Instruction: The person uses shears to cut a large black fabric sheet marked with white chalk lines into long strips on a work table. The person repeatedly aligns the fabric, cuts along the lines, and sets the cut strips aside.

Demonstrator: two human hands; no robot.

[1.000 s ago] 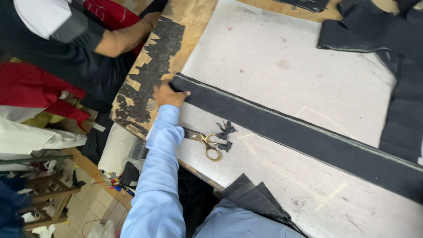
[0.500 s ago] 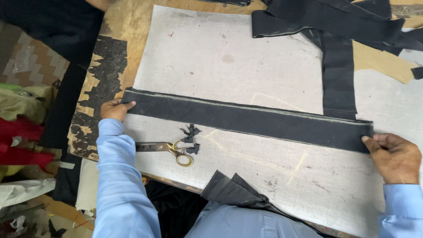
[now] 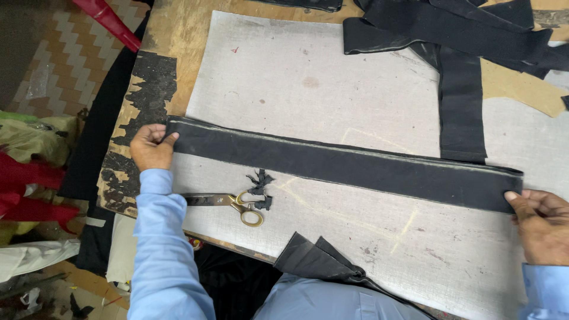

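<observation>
The left hand (image 3: 151, 147) grips one end of a long black strip (image 3: 344, 169), with the thumb on top of the cloth and the fingers closed on its edge. The right hand (image 3: 542, 225) pinches the other end of the same strip, thumb pressed on the corner, the fingers curled below it. The strip lies flat and straight between the two hands, across a grey mat (image 3: 308, 89) that covers the wooden table (image 3: 178, 35). Just below the left wrist, near the sleeve, lie scissors (image 3: 228, 204) with brass handles, the blades pointing toward the left arm. A small black scrap (image 3: 261, 184) lies touching the scissors handles, between them and the strip. Closer to the body, between both arms, a folded piece of black cloth (image 3: 314, 261) hangs over the table edge. Beyond the strip, far from the right hand, a second black band (image 3: 462, 106) lies upright on the mat, its lower end meeting the strip. Still farther, at the top, more black bands (image 3: 450, 29) lie in a pile. Far to the side of the left hand, the floor (image 3: 65, 65) shows a zigzag tile pattern.
</observation>
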